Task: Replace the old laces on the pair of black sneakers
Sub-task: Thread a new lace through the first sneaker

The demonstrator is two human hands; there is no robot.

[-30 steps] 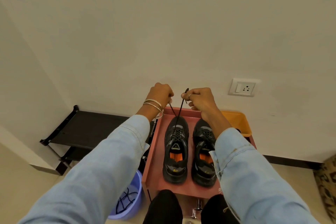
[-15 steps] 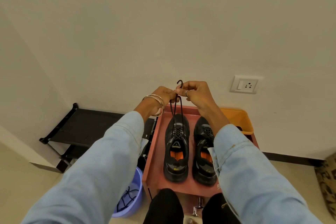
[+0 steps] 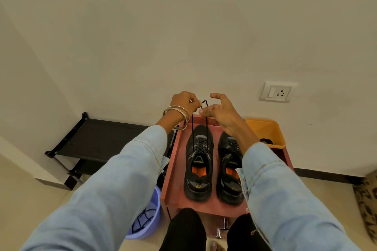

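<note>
**Black lace ends up, knot about to start on the left sneaker**

Black lace (image 3: 206, 126) runs as two taut strands from the top eyelets of the left sneaker (image 3: 199, 161) up to the hands, w/ a small bend of lace sticking out between them. That shoe is criss-crossed through all the eyelets I can see. Right sneaker (image 3: 230, 169) sits just beside it, toes to the wall, also showing lace across the vamp, tho the sleeve hides part of it, so can't tell if it's tied off. Both stand on a reddish-brown tray-top table (image 3: 173, 169).

Grip: left hand (image 3: 184, 103) is curled tight, thumb & fingers pinching the lace near its ends. Right hand (image 3: 221, 111) is mostly spread, index & thumb apart above; its lower fingertips lie against the strands, but whether they actually clamp them can't be told from here.

Step, as I read it: threading on this shoe looks done; ends are being evened or crossed before tying. Next move prob. calls for the right hand to take one strand so each hand has its own, keep tension equal, then cross & pull down toward the tongue w/o dragging the shoe off its spot.

Around: orange bin (image 3: 265, 132) behind the table at right, lilac bucket (image 3: 151, 216) w/ dark laces in it at lower left, black rack (image 3: 95, 138) along the wall, wall socket (image 3: 275, 92) upper right.
</note>
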